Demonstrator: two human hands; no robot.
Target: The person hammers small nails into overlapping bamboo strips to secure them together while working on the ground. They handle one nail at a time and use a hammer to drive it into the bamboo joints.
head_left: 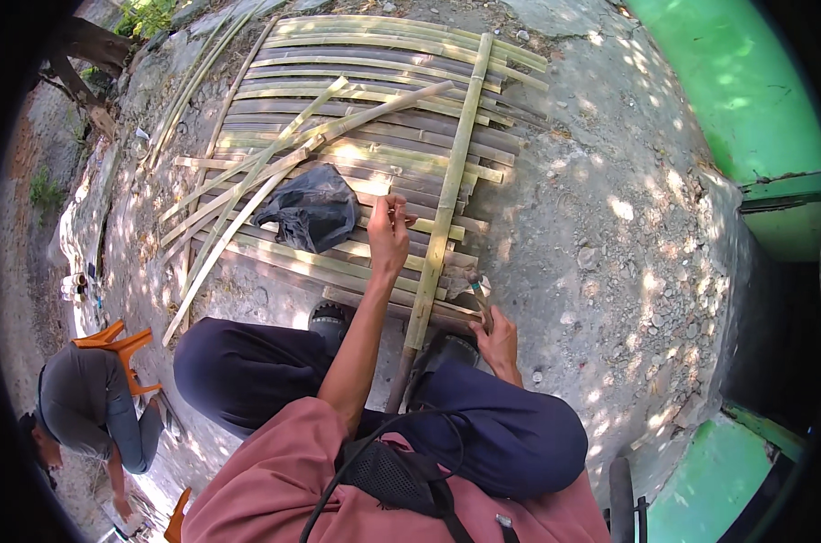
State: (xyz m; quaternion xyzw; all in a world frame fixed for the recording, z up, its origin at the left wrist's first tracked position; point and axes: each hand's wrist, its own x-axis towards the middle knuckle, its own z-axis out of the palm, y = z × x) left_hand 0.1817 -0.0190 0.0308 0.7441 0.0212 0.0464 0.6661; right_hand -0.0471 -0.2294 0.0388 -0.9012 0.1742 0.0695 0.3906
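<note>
A panel of split bamboo slats [365,149] lies on the ground before me, with a long bamboo strip [450,195] running across it near its right side. Over the near part of the panel is my left hand [389,237], its fingers curled in a pinch. Whatever they hold, if anything, is too small to tell. Beside the panel's near right corner, my right hand [498,346] is closed around the wooden handle of what looks like a hammer [481,299]. A crumpled black plastic bag [313,208] rests on the slats left of my left hand.
Several loose bamboo strips [238,201] lie crosswise over the panel's left half. At the lower left, a person in dark clothes [80,398] bends forward near an orange plastic chair [125,348]. Gravelly ground [609,262] stretches right toward a green wall [736,81].
</note>
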